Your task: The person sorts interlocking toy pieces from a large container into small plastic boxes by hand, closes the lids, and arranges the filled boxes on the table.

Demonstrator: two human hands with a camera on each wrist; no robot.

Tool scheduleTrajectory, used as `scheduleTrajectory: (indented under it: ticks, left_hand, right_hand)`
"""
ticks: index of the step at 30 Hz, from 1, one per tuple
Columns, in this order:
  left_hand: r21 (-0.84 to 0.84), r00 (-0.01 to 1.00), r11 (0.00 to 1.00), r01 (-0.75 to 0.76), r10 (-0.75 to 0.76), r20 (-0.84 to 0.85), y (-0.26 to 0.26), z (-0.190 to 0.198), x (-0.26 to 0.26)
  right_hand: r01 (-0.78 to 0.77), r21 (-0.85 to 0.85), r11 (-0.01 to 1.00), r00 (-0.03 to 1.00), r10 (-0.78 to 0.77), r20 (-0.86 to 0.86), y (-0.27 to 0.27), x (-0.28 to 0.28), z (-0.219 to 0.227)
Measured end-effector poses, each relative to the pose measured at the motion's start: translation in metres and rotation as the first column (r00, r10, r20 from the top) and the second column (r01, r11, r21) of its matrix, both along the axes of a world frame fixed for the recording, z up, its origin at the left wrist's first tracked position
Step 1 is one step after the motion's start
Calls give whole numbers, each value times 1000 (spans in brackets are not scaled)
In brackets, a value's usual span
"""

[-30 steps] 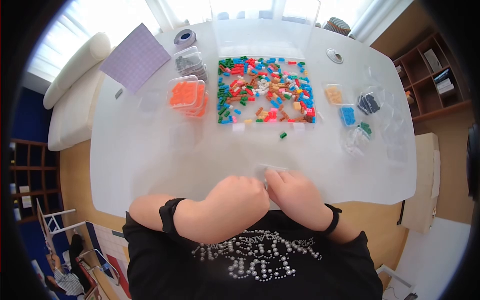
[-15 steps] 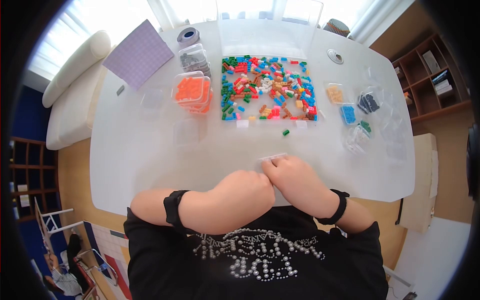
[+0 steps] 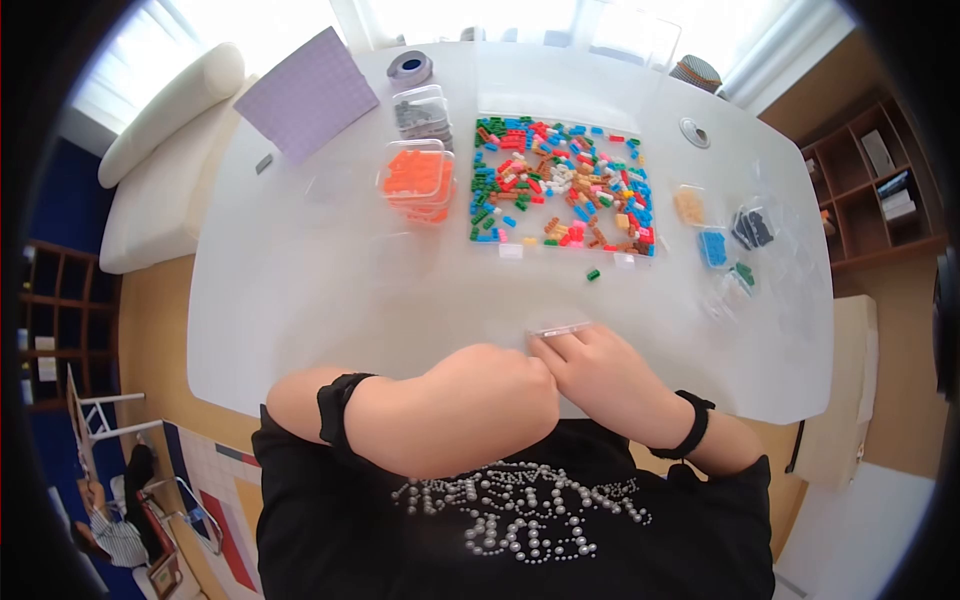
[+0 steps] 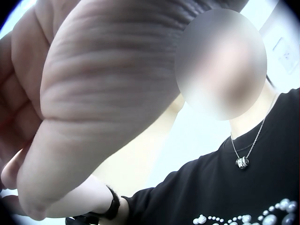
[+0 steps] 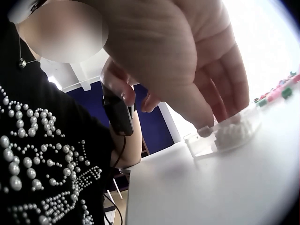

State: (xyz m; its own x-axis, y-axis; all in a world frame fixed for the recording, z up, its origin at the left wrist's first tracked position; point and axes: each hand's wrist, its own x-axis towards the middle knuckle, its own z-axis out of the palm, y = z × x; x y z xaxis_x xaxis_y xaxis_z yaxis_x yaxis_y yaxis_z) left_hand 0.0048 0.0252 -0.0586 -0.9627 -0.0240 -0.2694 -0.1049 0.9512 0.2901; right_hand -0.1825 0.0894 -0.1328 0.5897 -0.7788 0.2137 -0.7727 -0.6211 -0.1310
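Note:
My right hand [image 3: 597,362] pinches a small clear plastic box [image 5: 201,148] with white pieces in it, low over the white table [image 5: 215,187]. The box's edge shows past the fingertips in the head view. Against the right hand, at its left, is my left hand [image 3: 505,390], its back to the head camera and its fingers bent. The left wrist view shows its palm and curled fingers [image 4: 18,93]; I cannot tell if they hold anything. Beyond both hands, a lone green brick [image 3: 593,275] lies in front of a large clear case [image 3: 511,251] of mixed coloured bricks.
Left of the case stand stacked clear boxes of orange bricks [image 3: 412,172] and grey bricks [image 3: 422,113], beside a tape roll [image 3: 410,68] and a purple sheet [image 3: 310,95]. Small boxes with tan bricks [image 3: 690,205], blue bricks [image 3: 713,248] and dark bricks [image 3: 753,229] sit at the right.
The head view has swung, so the things on the table appear farther right. Both hands stay together near the table's front edge, and the small box shows slightly more beyond the right fingertips.

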Motion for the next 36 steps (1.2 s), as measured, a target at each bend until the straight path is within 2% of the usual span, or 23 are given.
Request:
scheduleTrajectory:
  ticks: [2, 4, 5, 7, 9, 11, 13, 15, 17, 19, 21, 22, 24, 25, 32, 34, 36]
  left_hand:
    - [15, 1000, 1000, -11, 11, 1, -1, -1, 1]
    - [13, 996, 998, 62, -61, -70, -2, -3, 4]
    - [10, 997, 999, 43, -42, -69, -2, -3, 6]
    - [-13, 980, 1000, -5, 2, -197, -1, -4, 7]
    - [-28, 980, 1000, -7, 1, -197, -3, -5, 6]
    - [-41, 980, 999, 3, -11, -201, -4, -7, 4]
    - [-34, 984, 999, 21, -27, -179, -5, -10, 2]
    - [-42, 981, 999, 22, -30, -193, -5, -10, 1]
    - [-53, 979, 998, 20, -30, -204, -8, -8, 1]
    - [19, 986, 1000, 14, -10, -167, -14, -4, 1]
    - [13, 989, 1000, -7, 9, -149, -18, -1, 0]
    - [8, 992, 1000, -23, 24, -124, -21, 0, -1]
    - [15, 993, 1000, -25, 27, -118, -26, 4, -2]
    - [21, 994, 999, -26, 28, -105, -28, 5, -2]
    - [51, 982, 994, -94, 101, -158, -33, 4, -1]
    - [29, 990, 993, -116, 118, -79, -38, 11, -1]
    - [16, 985, 989, -144, 145, -94, -42, 7, 0]
  right_hand:
    - [-35, -2, 999, 999, 35, 15, 1, -3, 6]
    - [-70, -4, 998, 997, 70, 31, 4, -7, 20]
    - [-73, 19, 997, 994, 71, 87, 6, -9, 31]
    - [-93, 44, 995, 987, 86, 137, 3, -15, 50]
    - [77, 155, 985, 967, -111, 229, -7, -21, 66]
    - [250, 148, 957, 939, -277, 206, -35, -30, 76]
    - [334, 112, 936, 888, -352, 295, -75, -43, 71]
    - [446, 123, 887, 856, -463, 232, -110, -52, 63]
    - [437, 135, 889, 868, -456, 195, -142, -60, 47]
    - [426, 148, 892, 881, -447, 157, -156, -61, 36]
    - [441, 264, 858, 883, -467, 40, -165, -55, 30]
    - [441, 262, 859, 885, -465, 34, -167, -54, 26]
    - [339, 292, 894, 922, -377, 83, -165, -52, 17]
    - [332, 229, 915, 930, -358, 81, -163, -50, 13]
    - [309, 236, 921, 950, -313, -22, -166, -48, -1]
    - [321, 249, 914, 944, -331, -3, -162, -45, 1]
    - [323, 247, 913, 943, -332, -6, -162, -45, 1]
